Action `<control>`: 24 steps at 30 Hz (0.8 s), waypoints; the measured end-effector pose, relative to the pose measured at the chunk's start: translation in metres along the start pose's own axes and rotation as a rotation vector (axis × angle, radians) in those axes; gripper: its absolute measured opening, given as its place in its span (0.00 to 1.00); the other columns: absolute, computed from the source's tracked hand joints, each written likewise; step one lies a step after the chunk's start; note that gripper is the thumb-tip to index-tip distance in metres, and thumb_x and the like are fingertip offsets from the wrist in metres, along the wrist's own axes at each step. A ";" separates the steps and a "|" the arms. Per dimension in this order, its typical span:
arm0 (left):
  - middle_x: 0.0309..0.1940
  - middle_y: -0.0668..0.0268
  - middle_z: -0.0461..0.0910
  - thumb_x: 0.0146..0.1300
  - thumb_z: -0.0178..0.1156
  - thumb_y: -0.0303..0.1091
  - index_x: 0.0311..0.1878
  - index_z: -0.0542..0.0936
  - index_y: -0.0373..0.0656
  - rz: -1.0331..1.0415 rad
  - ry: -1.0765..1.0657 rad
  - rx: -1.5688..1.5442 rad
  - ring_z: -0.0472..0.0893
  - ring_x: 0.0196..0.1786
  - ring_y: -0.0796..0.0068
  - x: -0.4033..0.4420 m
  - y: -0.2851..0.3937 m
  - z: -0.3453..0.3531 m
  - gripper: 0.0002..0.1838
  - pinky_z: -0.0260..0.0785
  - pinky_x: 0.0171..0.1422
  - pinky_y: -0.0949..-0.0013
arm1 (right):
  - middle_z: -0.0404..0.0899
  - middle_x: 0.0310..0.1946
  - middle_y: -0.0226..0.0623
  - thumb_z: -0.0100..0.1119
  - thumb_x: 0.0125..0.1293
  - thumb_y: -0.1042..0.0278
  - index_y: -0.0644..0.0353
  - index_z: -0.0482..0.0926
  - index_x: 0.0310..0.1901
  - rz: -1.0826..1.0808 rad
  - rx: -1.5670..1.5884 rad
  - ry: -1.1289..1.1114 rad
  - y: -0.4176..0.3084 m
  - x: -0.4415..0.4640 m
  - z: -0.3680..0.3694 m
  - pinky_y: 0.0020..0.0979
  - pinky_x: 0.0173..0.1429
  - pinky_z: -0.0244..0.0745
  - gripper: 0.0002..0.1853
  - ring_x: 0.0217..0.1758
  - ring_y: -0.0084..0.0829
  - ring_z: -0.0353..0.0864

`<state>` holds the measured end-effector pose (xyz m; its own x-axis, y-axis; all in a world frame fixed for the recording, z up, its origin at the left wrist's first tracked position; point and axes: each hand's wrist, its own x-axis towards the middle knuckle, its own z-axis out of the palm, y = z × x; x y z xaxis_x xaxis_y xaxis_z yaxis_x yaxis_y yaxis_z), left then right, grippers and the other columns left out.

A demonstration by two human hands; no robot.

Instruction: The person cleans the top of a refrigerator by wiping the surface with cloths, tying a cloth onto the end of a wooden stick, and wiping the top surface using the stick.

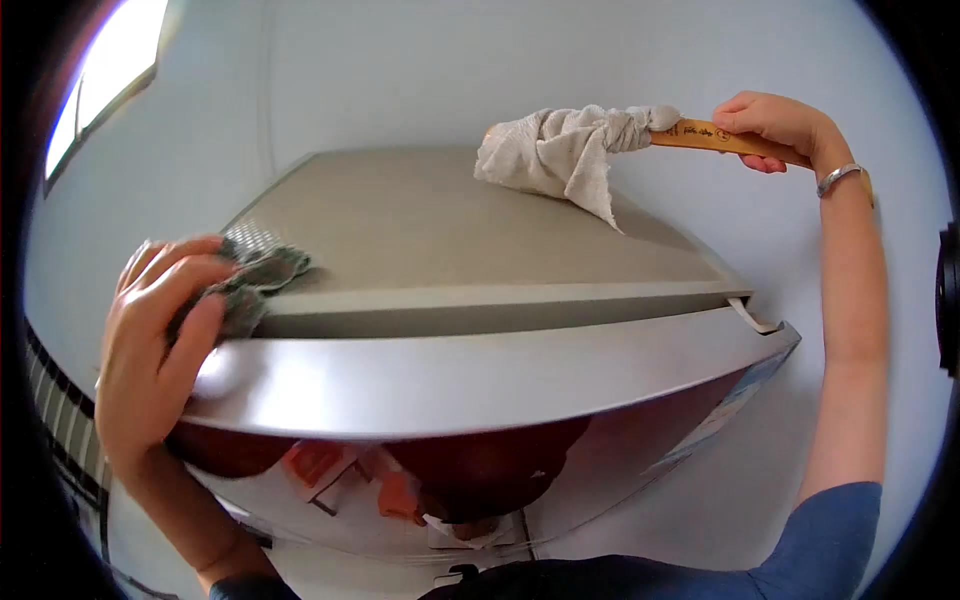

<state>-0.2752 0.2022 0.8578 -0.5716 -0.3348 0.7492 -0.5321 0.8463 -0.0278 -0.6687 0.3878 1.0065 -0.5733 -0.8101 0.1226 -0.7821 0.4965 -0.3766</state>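
Observation:
My left hand [165, 330] is closed around a crumpled grey-green cloth [262, 280], pressed on the front left of a refrigerator's top [400, 215]. The cloth reaches over the gap behind the silver upper edge of the door [480, 375]. At the upper right, my right hand [770, 125] grips a flat wooden stick [705, 135] with dark printing on it. Around the stick's far end a whitish cloth [555, 150] is wrapped and knotted. One loose corner of it hangs down over the rear right of the refrigerator's top. What lies under the wrapping is hidden.
Pale walls [420, 70] stand close behind and beside the refrigerator. A bright window [115, 75] is at the upper left. At the right end of the gap sits a white hinge piece [752, 318]. The glossy dark red door front [610, 450] shows reflections.

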 end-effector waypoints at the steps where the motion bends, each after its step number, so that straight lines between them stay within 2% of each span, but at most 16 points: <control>1: 0.48 0.52 0.72 0.52 0.51 0.34 0.44 0.74 0.36 0.033 -0.005 0.109 0.69 0.53 0.58 0.003 0.000 -0.002 0.17 0.54 0.61 0.61 | 0.65 0.07 0.33 0.44 0.59 0.59 0.63 0.70 0.25 -0.055 0.039 -0.009 -0.003 0.002 0.002 0.19 0.08 0.54 0.15 0.04 0.17 0.59; 4: 0.52 0.52 0.70 0.50 0.54 0.38 0.48 0.73 0.37 0.031 -0.124 0.073 0.67 0.57 0.56 0.023 0.035 0.004 0.22 0.53 0.62 0.60 | 0.65 0.07 0.31 0.44 0.59 0.59 0.65 0.69 0.23 -0.127 0.133 -0.065 0.032 0.009 0.003 0.19 0.07 0.53 0.16 0.04 0.17 0.58; 5: 0.51 0.51 0.70 0.51 0.56 0.42 0.50 0.71 0.37 0.050 -0.260 -0.016 0.68 0.56 0.56 0.035 0.038 0.007 0.25 0.56 0.61 0.60 | 0.65 0.07 0.31 0.44 0.59 0.59 0.65 0.69 0.23 -0.140 0.133 -0.077 0.036 0.012 0.000 0.19 0.07 0.53 0.16 0.04 0.17 0.58; 7: 0.51 0.51 0.70 0.53 0.55 0.45 0.53 0.69 0.37 -0.058 -0.457 -0.049 0.68 0.55 0.57 0.062 0.047 0.015 0.27 0.58 0.60 0.62 | 0.64 0.06 0.29 0.45 0.60 0.59 0.64 0.68 0.23 -0.205 0.154 -0.106 0.040 0.015 -0.001 0.18 0.07 0.52 0.16 0.03 0.16 0.57; 9: 0.50 0.52 0.71 0.56 0.55 0.47 0.54 0.67 0.37 -0.058 -0.402 0.087 0.69 0.55 0.59 0.087 0.061 0.021 0.28 0.60 0.58 0.61 | 0.64 0.06 0.29 0.45 0.60 0.58 0.63 0.68 0.23 -0.277 0.216 -0.105 0.048 0.019 0.006 0.17 0.07 0.51 0.16 0.03 0.15 0.56; 11: 0.43 0.56 0.75 0.56 0.55 0.47 0.48 0.71 0.35 -0.049 -0.261 -0.002 0.73 0.47 0.63 0.108 0.068 0.049 0.25 0.64 0.54 0.64 | 0.64 0.07 0.28 0.46 0.60 0.57 0.62 0.69 0.24 -0.336 0.255 -0.112 0.053 0.024 0.011 0.16 0.07 0.51 0.16 0.04 0.14 0.56; 12: 0.43 0.56 0.75 0.56 0.55 0.47 0.48 0.71 0.35 -0.063 -0.262 0.007 0.73 0.47 0.63 0.120 0.077 0.050 0.25 0.64 0.54 0.64 | 0.64 0.07 0.28 0.46 0.60 0.56 0.61 0.68 0.23 -0.358 0.281 -0.128 0.054 0.024 0.012 0.17 0.07 0.51 0.16 0.04 0.13 0.56; 14: 0.32 0.62 0.76 0.57 0.55 0.47 0.40 0.74 0.35 -0.168 -0.436 -0.133 0.75 0.36 0.70 0.142 0.092 0.045 0.21 0.70 0.46 0.68 | 0.64 0.07 0.28 0.46 0.60 0.55 0.60 0.68 0.23 -0.388 0.314 -0.149 0.056 0.022 0.010 0.17 0.07 0.51 0.17 0.04 0.13 0.57; 15: 0.32 0.62 0.76 0.57 0.55 0.47 0.40 0.74 0.35 -0.176 -0.439 -0.122 0.75 0.36 0.70 0.146 0.087 0.045 0.21 0.70 0.46 0.68 | 0.64 0.07 0.28 0.47 0.60 0.54 0.60 0.68 0.23 -0.394 0.279 -0.136 0.056 0.022 0.008 0.17 0.07 0.51 0.17 0.04 0.14 0.57; 17: 0.26 0.67 0.73 0.57 0.55 0.45 0.33 0.75 0.35 -0.212 -0.359 -0.456 0.73 0.27 0.78 0.149 0.063 0.049 0.18 0.72 0.38 0.73 | 0.63 0.06 0.27 0.47 0.60 0.54 0.60 0.68 0.22 -0.377 0.255 -0.133 0.050 0.017 0.006 0.17 0.07 0.51 0.18 0.04 0.14 0.57; 18: 0.26 0.67 0.73 0.57 0.55 0.45 0.33 0.75 0.35 -0.215 -0.359 -0.448 0.73 0.27 0.78 0.147 0.054 0.046 0.18 0.72 0.38 0.73 | 0.63 0.06 0.27 0.47 0.60 0.54 0.60 0.68 0.21 -0.379 0.248 -0.155 0.047 0.015 0.005 0.17 0.07 0.50 0.18 0.04 0.14 0.57; 20: 0.25 0.68 0.73 0.58 0.54 0.42 0.32 0.74 0.36 -0.328 -0.182 -0.780 0.71 0.25 0.80 0.143 0.038 0.041 0.15 0.71 0.31 0.74 | 0.63 0.06 0.27 0.47 0.60 0.55 0.60 0.68 0.21 -0.384 0.237 -0.173 0.043 0.013 0.003 0.17 0.07 0.50 0.18 0.04 0.14 0.58; 24: 0.25 0.67 0.73 0.58 0.55 0.40 0.32 0.74 0.36 -0.444 -0.158 -0.794 0.71 0.25 0.82 0.137 0.012 0.037 0.14 0.69 0.27 0.77 | 0.62 0.06 0.26 0.48 0.59 0.57 0.61 0.69 0.20 -0.385 0.378 -0.117 0.042 0.011 0.009 0.17 0.06 0.49 0.17 0.04 0.15 0.57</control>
<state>-0.3827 0.1508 0.9362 -0.5277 -0.6996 0.4818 -0.1716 0.6433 0.7462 -0.7057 0.3970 0.9842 -0.2157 -0.9510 0.2217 -0.7751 0.0287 -0.6312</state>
